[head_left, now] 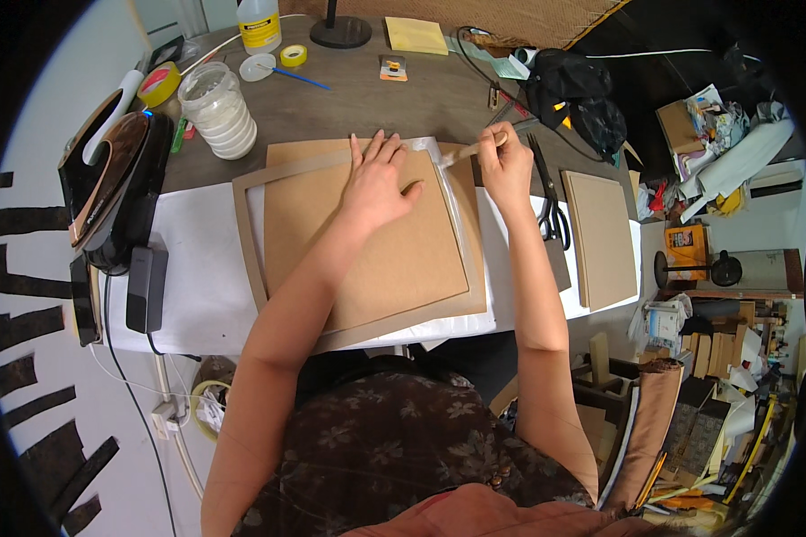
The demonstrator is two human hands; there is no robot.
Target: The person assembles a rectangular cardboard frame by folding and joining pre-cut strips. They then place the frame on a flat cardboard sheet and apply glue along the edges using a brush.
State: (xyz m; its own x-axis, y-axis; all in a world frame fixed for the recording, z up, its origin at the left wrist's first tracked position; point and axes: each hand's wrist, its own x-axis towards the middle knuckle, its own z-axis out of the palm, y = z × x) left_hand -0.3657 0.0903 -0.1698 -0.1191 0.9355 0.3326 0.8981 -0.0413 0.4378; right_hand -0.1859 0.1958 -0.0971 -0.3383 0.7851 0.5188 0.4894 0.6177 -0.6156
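My left hand [378, 186] lies flat with fingers spread on a brown square board [385, 264], pressing near its far edge. The board rests on a larger grey-brown sheet [249, 234] whose border shows around it. My right hand [509, 168] is closed round the wooden handle of a brush [467, 155]. The brush's bristles touch the sheet's border by the board's far right corner. A pale, shiny wet strip [459, 215] runs down the right border. Another brown board [480, 233] lies under the sheet.
To the left stand an iron [121, 179], a jar of white stuff [218, 112] and a grey power brick [147, 288]. Black scissors [552, 201] and a stack of boards [600, 240] lie on the right. Yellow tape [293, 56] and a lamp base [340, 33] are at the back.
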